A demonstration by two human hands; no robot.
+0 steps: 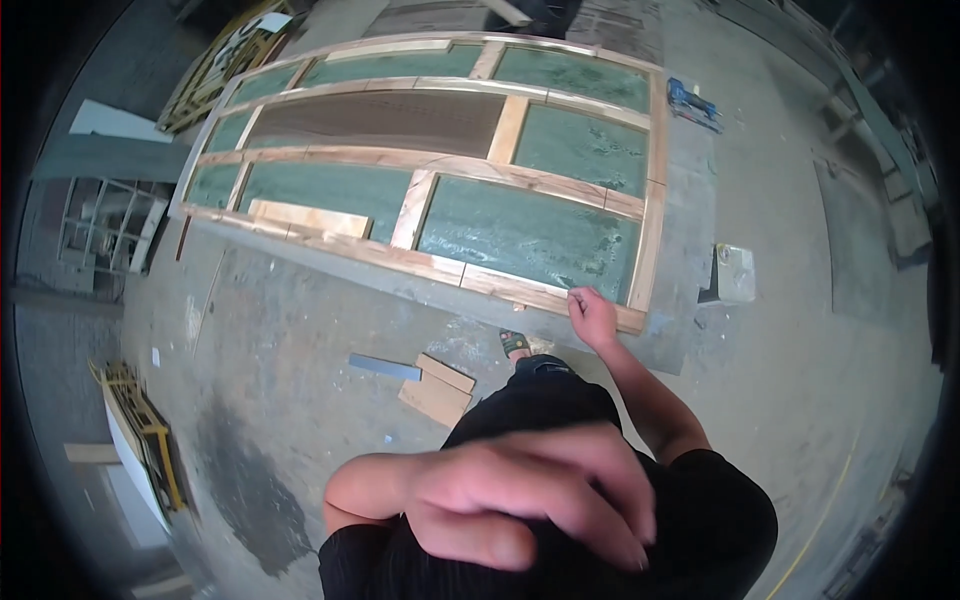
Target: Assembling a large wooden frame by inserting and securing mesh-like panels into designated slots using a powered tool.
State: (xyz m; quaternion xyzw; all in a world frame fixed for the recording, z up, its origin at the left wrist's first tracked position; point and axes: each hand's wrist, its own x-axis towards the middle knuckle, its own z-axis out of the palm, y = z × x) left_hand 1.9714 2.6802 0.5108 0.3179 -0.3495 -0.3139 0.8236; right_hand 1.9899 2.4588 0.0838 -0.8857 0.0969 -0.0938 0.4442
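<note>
A large wooden frame (535, 285) with several cross rails over green panels (530, 230) lies in front of me. My right hand (593, 316) is at its near rail, close to the right corner. The fingers there are curled closed; what they hold, if anything, is hidden. Raised close to the camera and slightly blurred, my left hand (535, 492) crosses before my black shirt. Its fingers are bent loosely and apart, and I see nothing in them. A loose wood strip (310, 218) lies inside the frame near the left end.
A blue power tool (692, 104) rests beyond the frame's right edge. A whitish container (735, 274) stands right of it on the floor. Cardboard pieces (438, 388) and a grey strip (385, 367) lie left of my feet. Across the frame, a dark-clothed person (538, 16) is partly visible.
</note>
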